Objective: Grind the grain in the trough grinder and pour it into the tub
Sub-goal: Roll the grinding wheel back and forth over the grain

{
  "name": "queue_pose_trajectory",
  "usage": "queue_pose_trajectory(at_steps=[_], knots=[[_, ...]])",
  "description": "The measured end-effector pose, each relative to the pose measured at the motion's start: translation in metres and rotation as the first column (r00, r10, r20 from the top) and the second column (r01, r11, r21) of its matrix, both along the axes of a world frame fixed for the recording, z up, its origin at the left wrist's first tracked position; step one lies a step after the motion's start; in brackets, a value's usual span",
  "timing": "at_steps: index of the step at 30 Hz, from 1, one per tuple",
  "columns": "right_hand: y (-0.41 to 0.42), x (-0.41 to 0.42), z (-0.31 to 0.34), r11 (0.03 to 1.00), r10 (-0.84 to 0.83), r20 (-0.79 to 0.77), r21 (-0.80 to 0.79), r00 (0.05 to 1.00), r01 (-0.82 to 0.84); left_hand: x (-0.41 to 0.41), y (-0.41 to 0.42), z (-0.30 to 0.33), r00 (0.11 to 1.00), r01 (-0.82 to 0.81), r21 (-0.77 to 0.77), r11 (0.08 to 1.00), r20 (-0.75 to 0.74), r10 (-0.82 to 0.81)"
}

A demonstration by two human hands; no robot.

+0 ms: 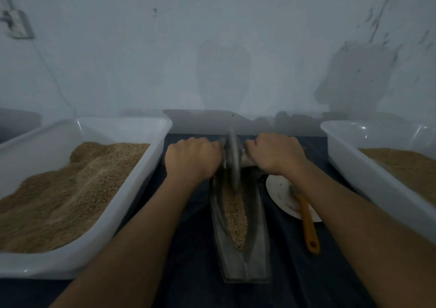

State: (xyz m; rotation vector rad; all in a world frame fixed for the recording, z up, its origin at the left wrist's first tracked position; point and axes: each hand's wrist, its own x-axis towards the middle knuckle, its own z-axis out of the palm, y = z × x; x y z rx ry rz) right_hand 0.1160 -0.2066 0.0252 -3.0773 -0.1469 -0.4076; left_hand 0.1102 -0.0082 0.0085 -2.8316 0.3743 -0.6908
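Left hand (192,160) & right hand (276,154) are each gripping the axle beside the grey metal wheel (232,159); the long grey metal trough (243,227) w/ tan grain (234,215) is running lengthwise toward the person.

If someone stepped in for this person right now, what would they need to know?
Left hand and right hand each grip one end of the wheel's handle. The wheel stands at the far end of the trough. Grain lies along the trough's groove. A tub of grain sits on the left, another tub on the right.
Done: grinding is under way.
Left: finish grinding, then pour into the tub.
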Motion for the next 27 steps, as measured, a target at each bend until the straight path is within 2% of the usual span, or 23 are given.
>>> queue_pose_trajectory(at_steps=[2, 3, 6, 8, 10, 13, 15, 17, 19, 23, 25, 27], knots=[[-0.001, 0.012, 0.001, 1.0, 0.009, -0.043, 0.029, 0.999, -0.008, 0.015, -0.003, 0.01, 0.999, -0.001, -0.015, 1.0, -0.054, 0.0], [-0.002, 0.007, 0.0, 0.999, 0.024, -0.03, -0.028, 0.999, -0.025, 0.014, -0.003, 0.011, 0.998, 0.001, -0.021, 1.0, -0.061, -0.002], [-0.002, -0.035, -0.009, 0.969, 0.144, 0.146, -0.223, 0.979, -0.109, -0.025, 0.004, 0.0, 0.999, 0.052, -0.064, 0.997, 0.012, -0.051], [0.001, -0.074, -0.013, 0.971, 0.189, 0.258, -0.194, 0.948, -0.141, -0.063, 0.015, -0.01, 0.989, 0.141, -0.087, 0.986, 0.061, -0.136], [0.001, -0.112, -0.018, 0.978, 0.204, 0.365, -0.117, 0.908, -0.172, -0.096, 0.025, -0.016, 0.978, 0.205, -0.208, 0.956, 0.076, -0.193], [0.003, -0.136, -0.024, 0.969, 0.244, 0.459, -0.152, 0.855, -0.194, -0.12, 0.033, -0.023, 0.967, 0.255, -0.327, 0.91, 0.101, -0.235], [0.006, -0.124, -0.019, 0.975, 0.218, 0.424, -0.133, 0.879, -0.178, -0.108, 0.033, -0.019, 0.969, 0.248, -0.297, 0.922, 0.056, -0.243], [0.009, -0.097, -0.014, 0.976, 0.204, 0.349, -0.143, 0.915, -0.163, -0.079, 0.027, -0.017, 0.978, 0.206, -0.095, 0.974, 0.06, -0.201], [0.008, -0.057, -0.012, 0.983, 0.175, 0.261, -0.107, 0.949, -0.152, -0.043, 0.018, -0.012, 0.992, 0.117, 0.024, 0.993, 0.035, -0.118], [0.0, 0.005, 0.0, 1.0, -0.011, 0.025, -0.026, 1.0, 0.012, 0.013, 0.002, 0.006, 0.999, 0.023, 0.012, 1.0, -0.029, -0.023], [-0.001, 0.002, -0.004, 0.996, 0.016, 0.036, -0.091, 0.999, -0.013, 0.013, -0.001, 0.009, 1.0, 0.015, -0.014, 1.0, -0.017, -0.016], [-0.004, -0.026, -0.011, 0.98, 0.086, 0.124, -0.188, 0.989, -0.062, -0.009, 0.0, 0.006, 0.998, 0.048, -0.033, 0.998, 0.042, -0.047]])
